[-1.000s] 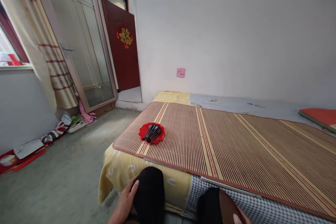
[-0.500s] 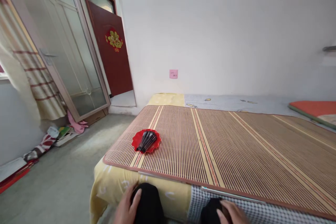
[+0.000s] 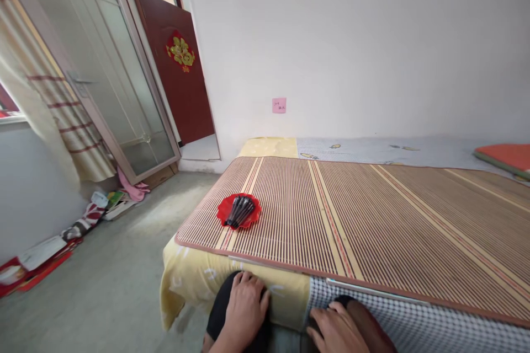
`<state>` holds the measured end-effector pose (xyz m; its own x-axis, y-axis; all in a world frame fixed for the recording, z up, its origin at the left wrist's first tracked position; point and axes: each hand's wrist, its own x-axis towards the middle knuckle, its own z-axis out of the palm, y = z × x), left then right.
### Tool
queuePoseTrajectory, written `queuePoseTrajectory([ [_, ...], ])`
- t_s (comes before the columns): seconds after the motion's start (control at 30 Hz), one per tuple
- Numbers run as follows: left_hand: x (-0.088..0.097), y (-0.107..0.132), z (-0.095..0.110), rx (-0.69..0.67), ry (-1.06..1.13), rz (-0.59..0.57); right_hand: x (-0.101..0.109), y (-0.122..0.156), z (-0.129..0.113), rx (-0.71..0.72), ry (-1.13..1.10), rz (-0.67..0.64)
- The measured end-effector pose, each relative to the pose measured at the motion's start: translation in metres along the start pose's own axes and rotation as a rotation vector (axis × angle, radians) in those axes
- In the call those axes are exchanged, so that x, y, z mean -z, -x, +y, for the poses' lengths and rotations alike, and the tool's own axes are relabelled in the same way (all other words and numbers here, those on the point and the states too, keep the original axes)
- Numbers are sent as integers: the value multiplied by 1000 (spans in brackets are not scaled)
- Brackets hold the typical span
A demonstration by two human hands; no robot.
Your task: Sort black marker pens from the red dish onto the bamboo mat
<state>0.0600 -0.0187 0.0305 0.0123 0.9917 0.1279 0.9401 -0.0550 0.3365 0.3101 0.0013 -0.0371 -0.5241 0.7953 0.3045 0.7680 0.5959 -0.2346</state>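
The left hand (image 3: pixel 247 304) and the right hand (image 3: pixel 337 326) rest, fingers loosely spread, on the dark-clothed knees (image 3: pixel 220 303). Slim, black, pen-like sticks (image 3: pixel 240 212) lie in the red scalloped dish (image 3: pixel 224 207) on the brown-striped mat (image 3: pixel 285 215).

From where I stand, a shiny red dish (image 3: pixel 224 208) with a scalloped rim sits upright near the striped mat's (image 3: pixel 285 209) near left corner. Slim, black, pen-like sticks (image 3: pixel 239 211) lie bunched in it, slanting toward the mat's far edge.
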Motion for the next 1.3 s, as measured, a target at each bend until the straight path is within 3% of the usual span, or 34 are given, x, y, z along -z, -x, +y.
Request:
queuePoseTrajectory([
  [0.13, 2, 3, 0, -27, 6, 23, 31, -5, 7, -136, -123, 127],
  [0.23, -2, 5, -3, -36, 23, 28, 34, -4, 20, -255, -241, 210],
  [0.33, -8, 5, -8, -21, 22, 30, 12, -4, 24, -224, -288, 183],
  [0.53, -15, 2, -16, -49, 38, 13, -55, -18, 3, -159, -141, 165],
  [0.67, -15, 0, -15, -20, 18, 12, -73, -25, -1, 0, -80, 162],
  [1.03, -10, 2, -16, -37, -57, -13, -54, -13, 0, 23, -149, 299],
  [1.3, -2, 1, -9, -44, -93, -25, -51, -12, -3, -38, -186, 295],
])
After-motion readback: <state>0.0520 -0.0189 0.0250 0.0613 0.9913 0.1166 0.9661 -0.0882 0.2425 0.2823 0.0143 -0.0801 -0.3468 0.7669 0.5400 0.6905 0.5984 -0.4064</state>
